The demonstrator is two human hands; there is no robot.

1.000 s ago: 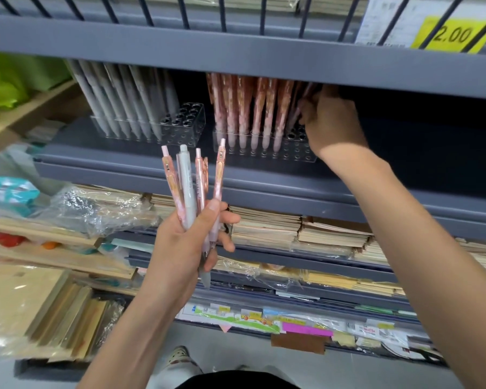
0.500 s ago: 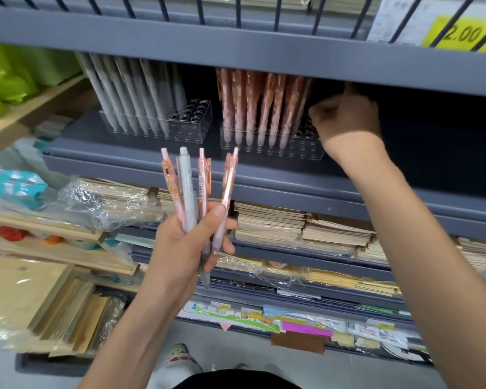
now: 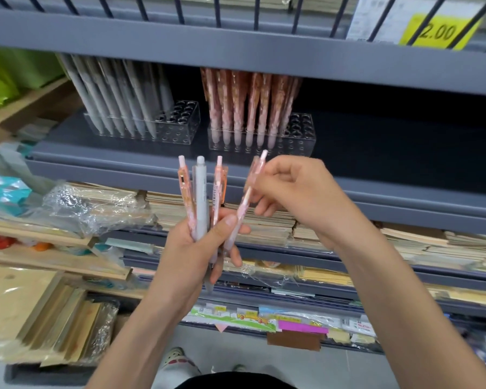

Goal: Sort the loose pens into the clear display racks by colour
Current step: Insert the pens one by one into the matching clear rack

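My left hand (image 3: 194,256) grips a small bunch of pens upright: one grey pen (image 3: 201,200) between pink patterned ones (image 3: 218,189). My right hand (image 3: 298,195) pinches the upper part of the rightmost pink pen (image 3: 249,192), which leans right and still sits in the left hand's bunch. On the grey shelf behind stand two clear racks: the left rack (image 3: 180,127) holds grey pens (image 3: 115,102), the right rack (image 3: 298,136) holds pink pens (image 3: 247,105). Both racks have free holes at their right ends.
The shelf above (image 3: 236,49) overhangs the racks, with a yellow price tag (image 3: 438,32) at the top right. Stacks of notebooks (image 3: 264,220) fill the shelves below. Plastic-wrapped goods (image 3: 76,203) and wooden shelving (image 3: 40,248) are at the left.
My right hand has come down from the pink rack to the bunch and taken hold of the rightmost pink pen. The left hand has kept its grip.
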